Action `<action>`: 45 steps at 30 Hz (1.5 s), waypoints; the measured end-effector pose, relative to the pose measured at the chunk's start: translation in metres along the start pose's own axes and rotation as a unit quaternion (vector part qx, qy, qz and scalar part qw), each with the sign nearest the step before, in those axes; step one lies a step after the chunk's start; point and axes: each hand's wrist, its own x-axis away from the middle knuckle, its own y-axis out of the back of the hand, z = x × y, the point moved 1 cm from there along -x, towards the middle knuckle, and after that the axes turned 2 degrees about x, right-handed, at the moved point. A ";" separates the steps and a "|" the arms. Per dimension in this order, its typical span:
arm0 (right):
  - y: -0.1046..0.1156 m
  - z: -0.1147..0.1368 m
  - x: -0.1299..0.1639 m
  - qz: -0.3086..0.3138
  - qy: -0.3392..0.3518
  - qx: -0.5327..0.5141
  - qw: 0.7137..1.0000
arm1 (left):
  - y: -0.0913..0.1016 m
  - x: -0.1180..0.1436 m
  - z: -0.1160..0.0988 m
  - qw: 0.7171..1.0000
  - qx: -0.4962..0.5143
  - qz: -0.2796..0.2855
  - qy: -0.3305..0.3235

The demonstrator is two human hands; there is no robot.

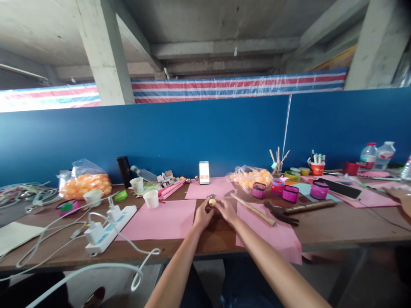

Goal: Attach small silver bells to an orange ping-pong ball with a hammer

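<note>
My left hand point(203, 216) and my right hand point(226, 211) meet over the middle of the brown table. Between their fingertips they hold a small round yellowish thing point(212, 202); its exact kind is too small to make out. The fingers curl around it and partly hide its lower side. Just beyond the hands lie some small shiny metal pieces point(211, 196). A wooden stick point(253, 209) and a claw hammer point(310, 208) lie to the right of my right hand. Left of my left hand is a flat pink sheet point(160, 220).
A white power strip point(111, 231) with cables is at left. Paper cups point(150, 199) and bags of orange balls point(85, 186) stand behind. Purple tape rolls point(290, 194) and a phone point(340, 188) lie right. Another person's hand point(405, 197) shows at the right edge.
</note>
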 end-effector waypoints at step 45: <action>0.000 0.001 -0.001 -0.012 0.011 0.009 1.000 | -0.001 0.003 -0.010 0.991 0.120 -0.024 0.051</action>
